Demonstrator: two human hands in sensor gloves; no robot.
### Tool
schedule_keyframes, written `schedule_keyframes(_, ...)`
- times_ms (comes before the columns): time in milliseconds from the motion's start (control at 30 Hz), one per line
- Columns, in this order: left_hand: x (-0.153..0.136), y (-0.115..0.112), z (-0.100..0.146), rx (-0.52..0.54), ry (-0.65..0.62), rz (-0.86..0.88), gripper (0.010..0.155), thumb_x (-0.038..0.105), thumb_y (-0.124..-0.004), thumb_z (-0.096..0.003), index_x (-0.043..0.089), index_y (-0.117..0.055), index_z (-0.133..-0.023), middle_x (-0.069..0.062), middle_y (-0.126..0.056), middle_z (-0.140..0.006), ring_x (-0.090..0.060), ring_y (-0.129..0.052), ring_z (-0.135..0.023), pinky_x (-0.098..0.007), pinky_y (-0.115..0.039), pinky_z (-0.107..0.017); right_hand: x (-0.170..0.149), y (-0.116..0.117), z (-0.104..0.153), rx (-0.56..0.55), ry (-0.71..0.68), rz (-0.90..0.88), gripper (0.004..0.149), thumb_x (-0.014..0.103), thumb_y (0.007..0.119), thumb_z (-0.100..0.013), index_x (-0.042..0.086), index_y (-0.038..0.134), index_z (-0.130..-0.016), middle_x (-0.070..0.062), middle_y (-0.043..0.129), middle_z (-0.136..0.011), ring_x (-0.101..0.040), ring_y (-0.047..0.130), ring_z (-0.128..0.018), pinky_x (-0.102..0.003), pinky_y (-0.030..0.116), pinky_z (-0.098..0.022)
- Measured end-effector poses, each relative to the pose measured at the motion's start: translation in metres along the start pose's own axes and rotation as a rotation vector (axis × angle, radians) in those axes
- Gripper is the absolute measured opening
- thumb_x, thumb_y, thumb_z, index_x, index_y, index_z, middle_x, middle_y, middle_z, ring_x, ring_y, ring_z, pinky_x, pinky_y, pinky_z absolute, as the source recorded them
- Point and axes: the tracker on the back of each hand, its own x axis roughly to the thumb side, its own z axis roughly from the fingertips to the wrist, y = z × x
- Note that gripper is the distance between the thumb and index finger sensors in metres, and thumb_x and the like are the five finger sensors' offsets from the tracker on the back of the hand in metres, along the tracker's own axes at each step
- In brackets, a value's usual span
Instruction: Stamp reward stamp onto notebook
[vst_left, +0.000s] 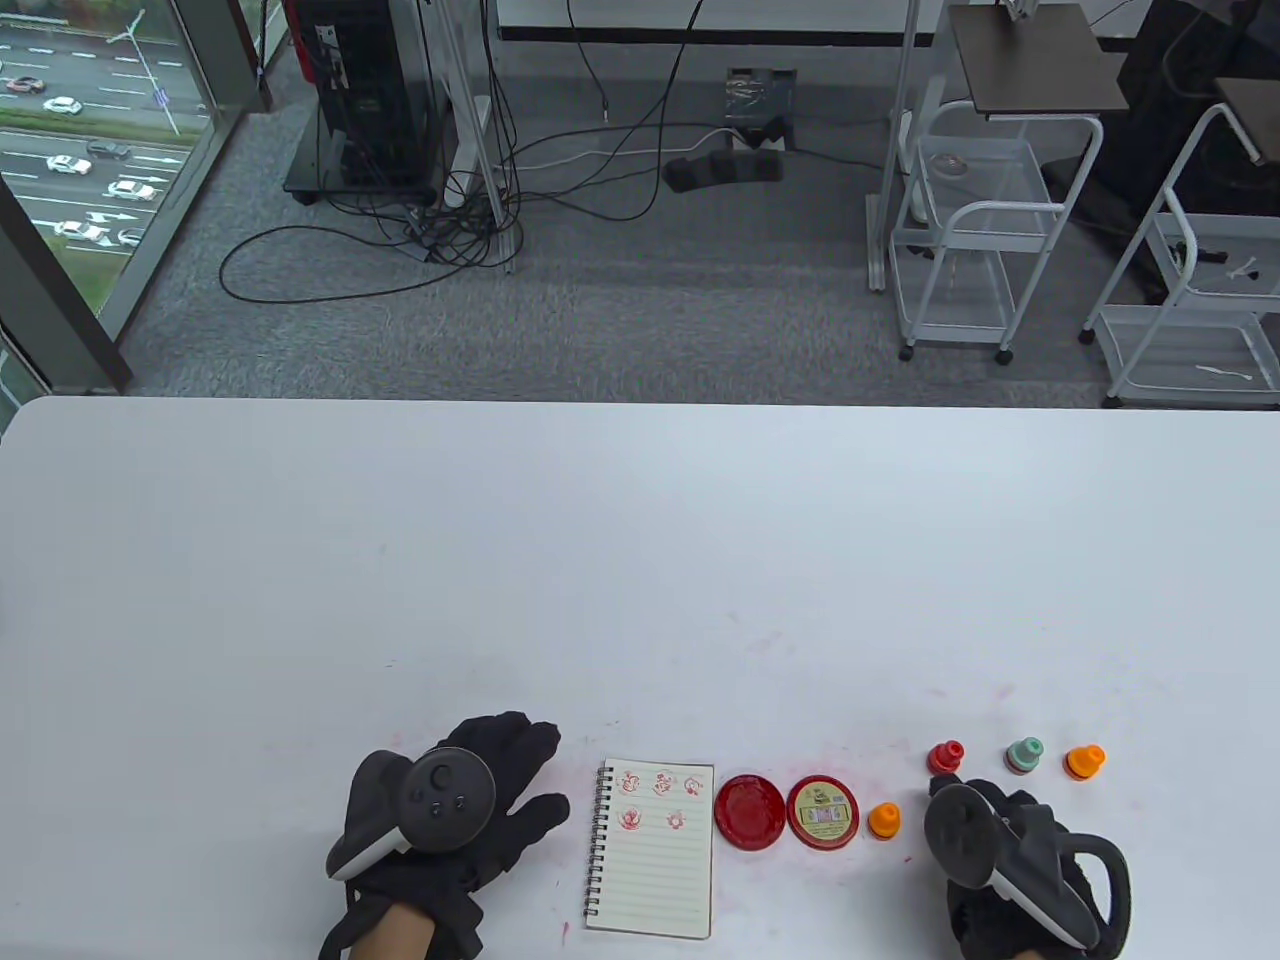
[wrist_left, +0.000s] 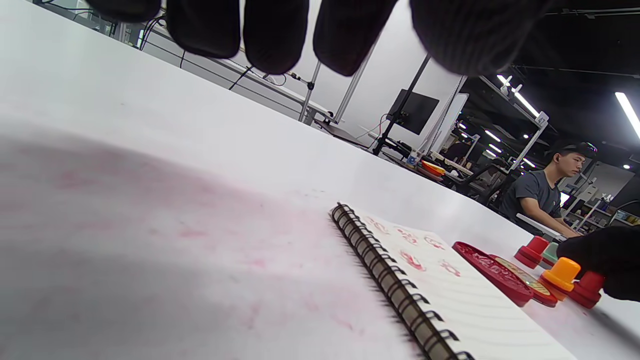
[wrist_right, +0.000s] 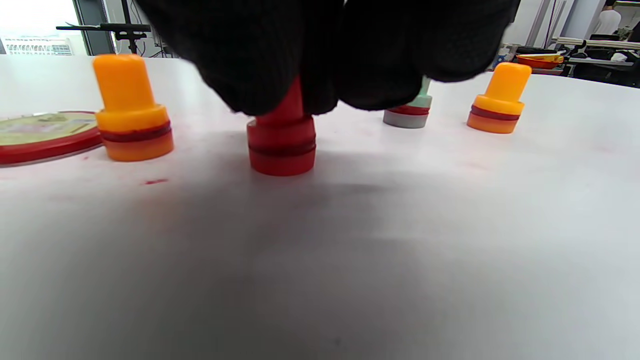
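White table (vst_left: 640, 560), faintly smeared with red ink along its lower edge, fills the lower half of the table view; grey carpet, cables and white wire carts occupy the upper half.

Spiral notebook (vst_left: 652, 848): lower centre of the table view, open to a lined page, binding on its left side; five red stamp marks in its upper part.

Red ink pad (vst_left: 749, 812): just right of the notebook, uncovered; its lid (vst_left: 823, 812), bearing a printed label, lies just beside it to the right.

Orange stamp (vst_left: 883, 821): upright, just right of the lid.

Red stamp (vst_left: 946, 757): upright on the table, lower right of the table view; in the right wrist view the gloved fingertips (wrist_right: 280, 65) close around its handle (wrist_right: 282, 135), base down on the surface.

Green-topped stamp (vst_left: 1024, 755) and a second orange stamp (vst_left: 1085, 762): upright, in a row to the right of the red one.

Left hand (vst_left: 470, 810): lower left of the table view, resting flat beside the notebook, fingers straight and spread, holding nothing.

Right hand (vst_left: 1010, 850): lower right, fingers curled over the red stamp, gripping it.
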Motion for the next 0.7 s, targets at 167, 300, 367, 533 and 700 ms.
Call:
schedule_keyframes(167, 0.001, -0.001, 0.001, -0.003, -0.005, 0.006, 0.076, 0.058, -0.070, -0.0498, 0.018, -0.061, -0.114, -0.021, -0.059, -0.116, -0.051, -0.061, -0.103, -0.068, -0.057, -0.072, -0.009, -0.015, 0.007, -0.068, 0.023, -0.087, 0.061, 0.025, 0.085, -0.042, 0.023, 0.064, -0.099, -0.009, 0.074, -0.102, -0.042, 0.078, -0.085, -0.057, 0.071, -0.062)
schedule_keyframes(300, 0.008, -0.001, 0.001, 0.007, -0.030, -0.014, 0.076, 0.058, -0.069, -0.0497, 0.018, -0.060, -0.114, -0.021, -0.059, -0.117, -0.051, -0.061, -0.103, -0.068, -0.057, -0.072, -0.003, -0.018, 0.010, -0.106, 0.014, -0.084, 0.064, 0.032, 0.082, -0.044, 0.023, 0.060, -0.103, -0.011, 0.070, -0.106, -0.048, 0.070, -0.092, -0.066, 0.064, -0.066)
schedule_keyframes(367, 0.009, -0.001, 0.001, 0.022, -0.038, -0.026, 0.076, 0.058, -0.069, -0.0496, 0.019, -0.059, -0.114, -0.021, -0.058, -0.117, -0.051, -0.061, -0.103, -0.068, -0.056, -0.072, 0.001, -0.020, 0.010, -0.130, -0.008, -0.099, 0.065, 0.038, 0.079, -0.044, 0.024, 0.057, -0.104, -0.011, 0.067, -0.108, -0.050, 0.066, -0.095, -0.069, 0.061, -0.067)
schedule_keyframes(533, 0.009, -0.002, 0.004, 0.024, -0.026, -0.033, 0.077, 0.059, -0.068, -0.0497, 0.019, -0.059, -0.114, -0.021, -0.058, -0.117, -0.052, -0.062, -0.103, -0.068, -0.057, -0.072, 0.007, -0.028, 0.008, -0.216, -0.070, -0.162, 0.068, 0.045, 0.078, -0.044, 0.025, 0.056, -0.106, -0.011, 0.064, -0.112, -0.056, 0.059, -0.099, -0.076, 0.054, -0.067)
schedule_keyframes(700, 0.011, 0.000, 0.005, 0.033, -0.023, -0.073, 0.080, 0.061, -0.067, -0.0494, 0.021, -0.053, -0.117, -0.021, -0.052, -0.120, -0.055, -0.055, -0.106, -0.070, -0.054, -0.073, 0.018, -0.035, 0.003, -0.238, -0.117, -0.181, 0.068, 0.046, 0.077, -0.045, 0.027, 0.056, -0.107, -0.012, 0.061, -0.115, -0.059, 0.051, -0.102, -0.081, 0.048, -0.066)
